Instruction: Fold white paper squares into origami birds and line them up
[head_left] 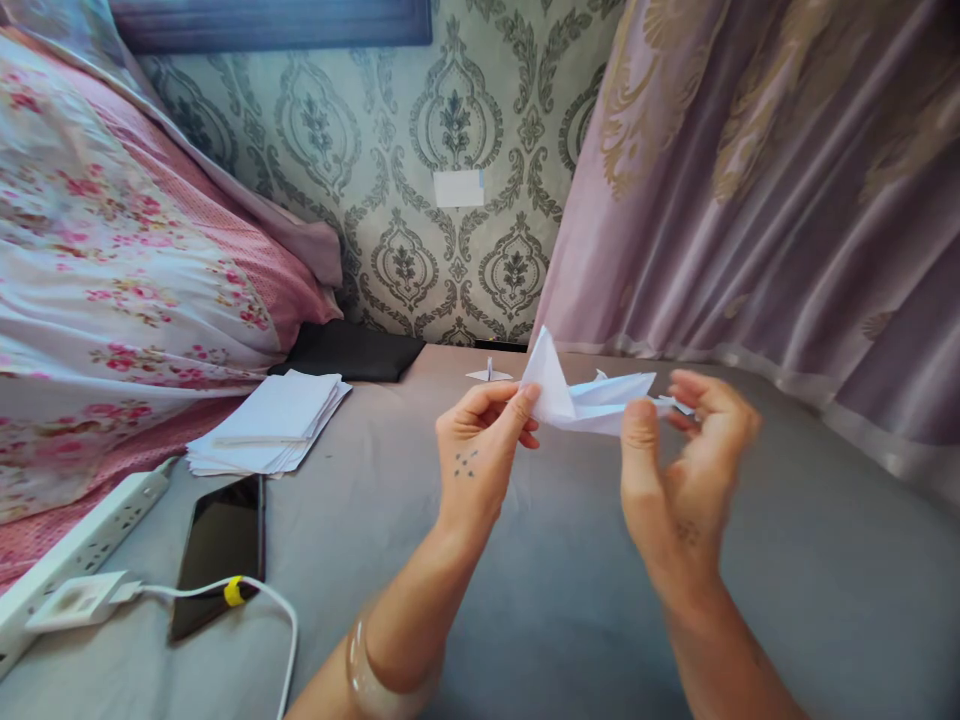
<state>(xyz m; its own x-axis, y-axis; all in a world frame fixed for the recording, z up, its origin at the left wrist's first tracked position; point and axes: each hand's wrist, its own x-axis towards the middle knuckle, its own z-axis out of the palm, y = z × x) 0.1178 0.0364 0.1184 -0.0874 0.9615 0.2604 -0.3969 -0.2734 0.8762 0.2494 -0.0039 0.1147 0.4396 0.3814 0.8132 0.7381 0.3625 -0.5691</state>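
Note:
A folded white paper boat (pixel 551 385) is held up above the grey sheet. Its tall pointed peak stands at the left, and long folded sides stretch to the right. My left hand (pixel 484 440) pinches it at the left, with thumb in front and fingers behind. At the other end is my right hand (pixel 686 480), thumb and fingers spread apart around the paper's right tip. The thumb overlaps the paper in view; whether it touches cannot be seen. Slight blur softens the right fingers. A small folded paper piece (pixel 490 374) stands on the sheet behind my left hand.
A stack of white paper (pixel 262 425) lies left, in front of a black flat case (pixel 352 350). Nearer are a dark phone (pixel 221 545), a white cable (pixel 289 620) and a power strip (pixel 124 525) with a charger (pixel 75 603). Curtains (pixel 750 200) hang right.

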